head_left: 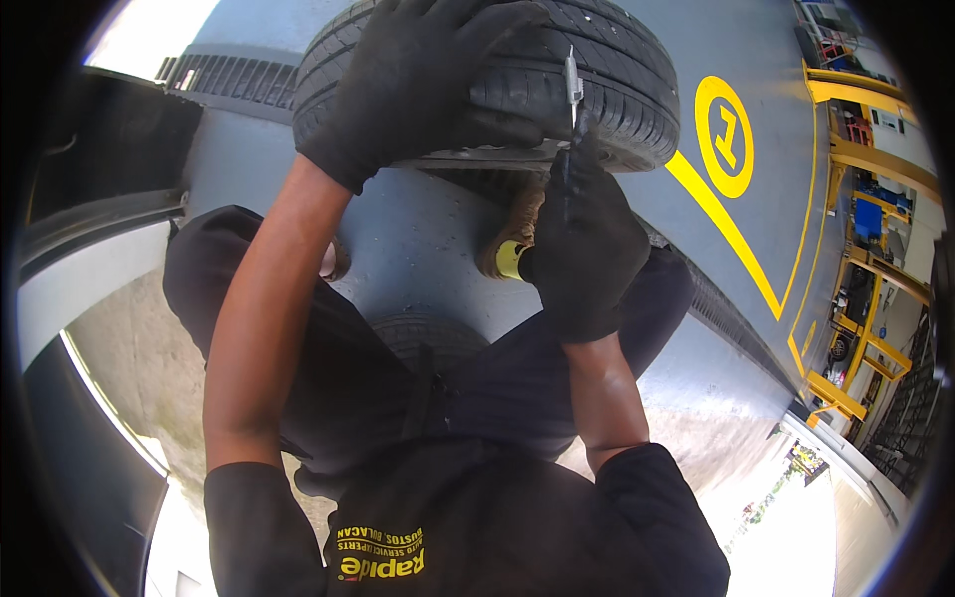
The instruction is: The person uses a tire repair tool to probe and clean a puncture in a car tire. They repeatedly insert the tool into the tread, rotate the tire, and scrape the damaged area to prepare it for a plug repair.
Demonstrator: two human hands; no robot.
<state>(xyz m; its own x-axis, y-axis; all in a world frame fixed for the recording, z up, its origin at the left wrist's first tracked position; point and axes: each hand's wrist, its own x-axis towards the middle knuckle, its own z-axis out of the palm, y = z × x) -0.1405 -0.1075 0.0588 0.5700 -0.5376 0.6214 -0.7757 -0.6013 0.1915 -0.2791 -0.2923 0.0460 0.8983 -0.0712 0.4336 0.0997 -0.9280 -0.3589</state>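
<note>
A black car tyre [637,90] stands in front of me at the top, its grooved tread toward me. My left hand [408,90], in a black glove, lies across the tread with fingers spread and the thumb apart. My right hand [589,244], gloved too, is closed around a slim tool like a small gauge [574,80]. Its silver, narrow upper part points up against the tread. The glove hides most of its lower part, so its exact kind does not show.
Between my bent legs another tyre [428,336] shows, partly covered by my dark trousers. Yellow lines and a round marking [724,137] are painted on the grey floor. Dark floor grating [234,82] runs at the left. Yellow metal frames [875,169] and shelves stand far right.
</note>
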